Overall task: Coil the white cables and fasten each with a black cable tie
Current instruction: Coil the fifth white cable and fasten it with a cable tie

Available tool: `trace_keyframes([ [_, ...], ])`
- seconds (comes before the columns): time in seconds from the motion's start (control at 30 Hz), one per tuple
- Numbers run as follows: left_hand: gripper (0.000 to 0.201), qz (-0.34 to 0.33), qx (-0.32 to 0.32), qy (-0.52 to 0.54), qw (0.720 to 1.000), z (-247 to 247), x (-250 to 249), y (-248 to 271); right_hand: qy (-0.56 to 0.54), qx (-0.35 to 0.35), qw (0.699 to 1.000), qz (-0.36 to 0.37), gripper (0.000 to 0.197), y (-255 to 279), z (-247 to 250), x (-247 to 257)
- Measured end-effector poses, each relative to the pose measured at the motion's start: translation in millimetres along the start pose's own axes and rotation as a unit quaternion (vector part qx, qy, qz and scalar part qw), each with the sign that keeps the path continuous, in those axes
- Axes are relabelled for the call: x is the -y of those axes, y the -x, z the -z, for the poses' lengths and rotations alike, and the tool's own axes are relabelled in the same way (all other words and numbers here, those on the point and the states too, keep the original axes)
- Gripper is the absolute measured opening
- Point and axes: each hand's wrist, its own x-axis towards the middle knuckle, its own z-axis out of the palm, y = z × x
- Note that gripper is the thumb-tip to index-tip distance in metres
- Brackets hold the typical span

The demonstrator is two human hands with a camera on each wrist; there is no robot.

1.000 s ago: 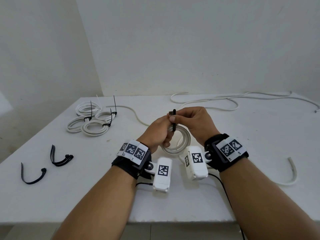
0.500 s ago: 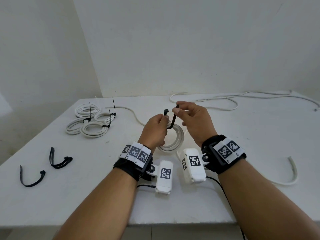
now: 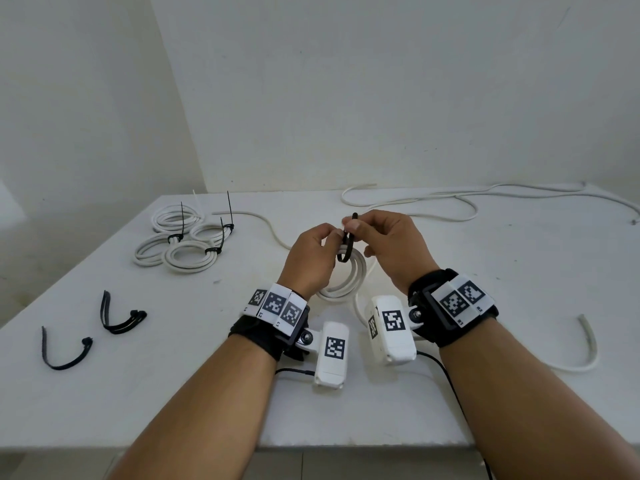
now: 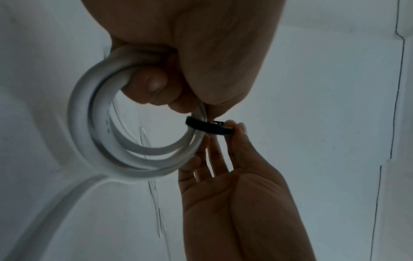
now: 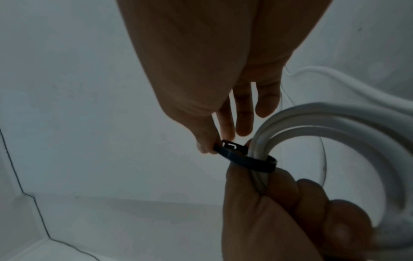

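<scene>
A coil of white cable (image 3: 346, 282) is held above the table (image 3: 173, 393) at the centre. My left hand (image 3: 334, 237) grips the coil (image 4: 134, 134), its fingers curled through the loop. A black cable tie (image 3: 348, 245) is looped round the coil's strands just beside the left fingers. My right hand (image 3: 351, 225) pinches the tie (image 5: 245, 157) near its head between thumb and forefinger, with the other fingers spread loosely. The tie (image 4: 208, 128) is a loose band round the coil (image 5: 312, 134). Whether the tail sits in the head is hidden.
Several tied coils (image 3: 180, 244) lie at the back left. Two spare black ties (image 3: 117, 313) (image 3: 65, 348) lie near the left front. A long loose white cable (image 3: 450, 202) snakes along the back. The held cable's free end (image 3: 585, 341) curves at the right.
Half a second ago the tie's ends stood apart in an open hook. My right hand has moved left and brought them together beside the left fingers.
</scene>
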Motion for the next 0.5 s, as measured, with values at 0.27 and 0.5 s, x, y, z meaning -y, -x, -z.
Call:
trace_keyframes([
  [0.27, 0.029, 0.037, -0.057, -0.015, 0.998, 0.4, 5.7, -5.9, -0.131, 0.008, 0.989, -0.067, 0.011, 1.0, 1.7, 3.7],
  [0.5, 0.028, 0.047, -0.059, 0.008, 0.997, -1.1, 2.3, -4.9, -0.091, 0.007, 0.993, -0.072, 0.005, 3.2, -0.2, 5.1],
])
